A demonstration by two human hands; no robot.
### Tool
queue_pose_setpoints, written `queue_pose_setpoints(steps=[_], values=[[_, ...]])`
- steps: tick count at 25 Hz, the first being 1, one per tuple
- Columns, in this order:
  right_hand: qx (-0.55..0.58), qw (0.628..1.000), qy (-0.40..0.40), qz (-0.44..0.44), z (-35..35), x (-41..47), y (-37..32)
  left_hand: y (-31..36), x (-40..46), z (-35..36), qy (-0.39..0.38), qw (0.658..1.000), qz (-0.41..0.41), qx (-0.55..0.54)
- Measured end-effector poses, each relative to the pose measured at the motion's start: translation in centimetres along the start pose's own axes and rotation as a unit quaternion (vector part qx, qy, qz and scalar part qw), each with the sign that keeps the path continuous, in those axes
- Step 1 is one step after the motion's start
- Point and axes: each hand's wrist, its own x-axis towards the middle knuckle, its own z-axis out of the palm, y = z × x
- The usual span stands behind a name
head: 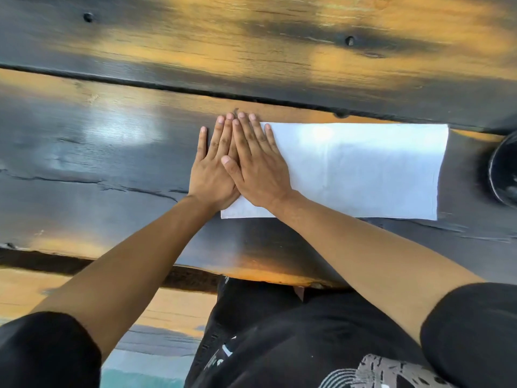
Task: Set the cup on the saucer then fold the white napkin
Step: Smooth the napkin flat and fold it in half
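The white napkin (pixel 361 169) lies flat on the dark wooden table (pixel 98 152) as a wide rectangle. Both hands rest palm down on its left end, fingers stretched out and side by side. My left hand (pixel 211 169) covers the napkin's left edge and partly lies on the wood. My right hand (pixel 256 163) overlaps it, with the thumb across the left hand's back. At the right edge of the frame, just past the napkin, a dark round dish (pixel 503 172) shows only in part; I cannot tell if it is the saucer or the cup.
The table is made of dark planks with orange patches and a long seam (pixel 167 85) beyond the napkin. Its near edge (pixel 251 273) runs just above my lap. My black clothing fills the bottom of the frame.
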Motion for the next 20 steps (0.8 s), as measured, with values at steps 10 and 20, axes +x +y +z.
queue_pose_setpoints(steps=[10, 20], values=[[-0.079, 0.996, 0.033, 0.006, -1.6, -3.5, 9.2, 0.5, 0.2, -0.2, -0.022, 0.999, -0.016, 0.017], [-0.089, 0.991, 0.054, 0.089, -6.0, -9.1, 23.4, 0.4, 0.3, -0.5, -0.026, 0.999, -0.016, 0.029]])
